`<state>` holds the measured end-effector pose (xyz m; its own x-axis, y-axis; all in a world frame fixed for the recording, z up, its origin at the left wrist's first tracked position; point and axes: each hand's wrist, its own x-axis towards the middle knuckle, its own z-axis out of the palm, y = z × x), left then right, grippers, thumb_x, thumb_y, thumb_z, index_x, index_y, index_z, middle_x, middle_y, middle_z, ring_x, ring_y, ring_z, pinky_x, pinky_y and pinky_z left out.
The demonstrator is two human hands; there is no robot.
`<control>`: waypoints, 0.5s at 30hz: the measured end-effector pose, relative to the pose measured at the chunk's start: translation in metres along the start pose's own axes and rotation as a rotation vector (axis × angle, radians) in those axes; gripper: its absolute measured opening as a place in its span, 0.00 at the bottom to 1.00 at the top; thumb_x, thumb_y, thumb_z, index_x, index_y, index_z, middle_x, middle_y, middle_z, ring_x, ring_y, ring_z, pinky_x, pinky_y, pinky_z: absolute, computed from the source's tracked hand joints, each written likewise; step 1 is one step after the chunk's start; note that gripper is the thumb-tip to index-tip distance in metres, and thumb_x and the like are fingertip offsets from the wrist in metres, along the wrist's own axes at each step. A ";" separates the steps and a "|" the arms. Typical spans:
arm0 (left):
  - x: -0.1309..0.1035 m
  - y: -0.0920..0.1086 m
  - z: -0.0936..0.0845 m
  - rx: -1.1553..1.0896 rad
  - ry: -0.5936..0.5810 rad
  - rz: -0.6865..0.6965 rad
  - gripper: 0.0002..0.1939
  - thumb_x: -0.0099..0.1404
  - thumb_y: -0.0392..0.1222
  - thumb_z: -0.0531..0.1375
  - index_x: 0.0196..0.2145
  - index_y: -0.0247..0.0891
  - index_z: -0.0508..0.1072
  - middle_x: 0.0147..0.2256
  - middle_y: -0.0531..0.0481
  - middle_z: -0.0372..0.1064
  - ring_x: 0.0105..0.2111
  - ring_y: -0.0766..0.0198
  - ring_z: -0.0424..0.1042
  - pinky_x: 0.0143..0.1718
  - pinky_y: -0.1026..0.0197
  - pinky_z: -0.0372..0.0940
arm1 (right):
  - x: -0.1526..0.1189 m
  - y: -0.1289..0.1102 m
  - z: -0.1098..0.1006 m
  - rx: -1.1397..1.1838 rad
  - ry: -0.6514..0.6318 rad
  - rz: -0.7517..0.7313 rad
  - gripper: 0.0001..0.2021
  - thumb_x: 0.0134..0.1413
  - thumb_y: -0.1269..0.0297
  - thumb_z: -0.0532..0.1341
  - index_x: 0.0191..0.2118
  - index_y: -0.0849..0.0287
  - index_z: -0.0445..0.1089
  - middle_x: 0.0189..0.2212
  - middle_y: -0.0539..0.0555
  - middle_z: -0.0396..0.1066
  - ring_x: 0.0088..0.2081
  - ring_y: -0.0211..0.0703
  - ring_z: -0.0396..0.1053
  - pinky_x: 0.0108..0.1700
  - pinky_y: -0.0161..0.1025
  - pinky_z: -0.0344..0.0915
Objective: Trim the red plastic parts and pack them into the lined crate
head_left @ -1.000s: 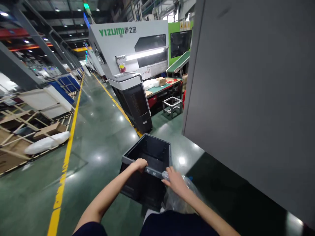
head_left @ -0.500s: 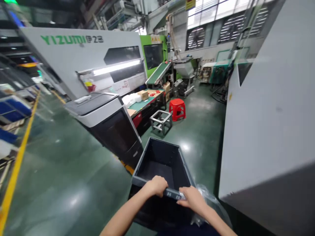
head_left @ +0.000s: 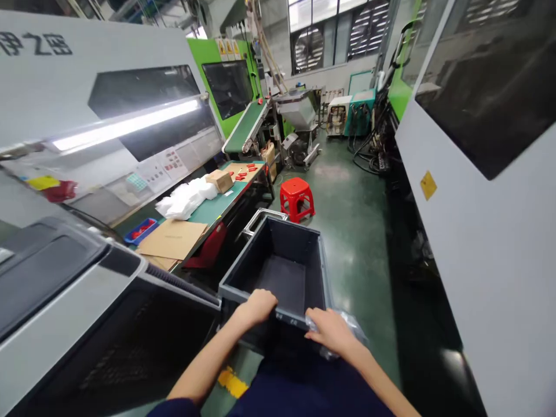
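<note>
A dark grey plastic crate [head_left: 284, 278] is in front of my body, with nothing visible inside it. My left hand [head_left: 259, 306] is closed over the near rim, left of its middle. Farther right on that rim, my right hand [head_left: 329, 329] grips the crate together with a clear plastic bag [head_left: 354, 327], which hangs along the crate's near right corner. Just past the crate's far left corner stands a metal frame stand [head_left: 260, 219], partly hidden by the crate. A red plastic stool [head_left: 296, 198] is on the floor beyond.
On the left, a workbench [head_left: 215, 208] holds cardboard sheets [head_left: 174, 238], white foam wrap [head_left: 186, 197], a small carton [head_left: 219, 180] and red parts. A dark cabinet [head_left: 130, 341] is close at left; a large machine [head_left: 469, 231] lines the right. A conveyor [head_left: 244, 128] slopes behind.
I have moved forward with the crate, past the cabinet and into the aisle. The workbench, stand and stool are nearer. Both hands keep their hold on the rim.
</note>
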<state>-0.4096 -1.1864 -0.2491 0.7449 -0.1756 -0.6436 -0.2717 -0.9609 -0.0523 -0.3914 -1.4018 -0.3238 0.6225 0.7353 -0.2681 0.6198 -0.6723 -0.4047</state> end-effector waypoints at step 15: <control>0.285 -0.338 -0.164 -0.037 0.073 0.061 0.21 0.48 0.37 0.72 0.42 0.41 0.78 0.41 0.43 0.78 0.46 0.50 0.75 0.49 0.55 0.69 | 0.397 0.100 -0.170 -0.160 -0.001 -0.014 0.07 0.59 0.59 0.63 0.38 0.57 0.70 0.37 0.56 0.77 0.42 0.54 0.74 0.39 0.38 0.58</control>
<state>-0.0055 -0.9469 -0.2899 0.7705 -0.2480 -0.5872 -0.2962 -0.9550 0.0147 -0.0015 -1.1921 -0.3225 0.6128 0.7448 -0.2640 0.6970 -0.6669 -0.2636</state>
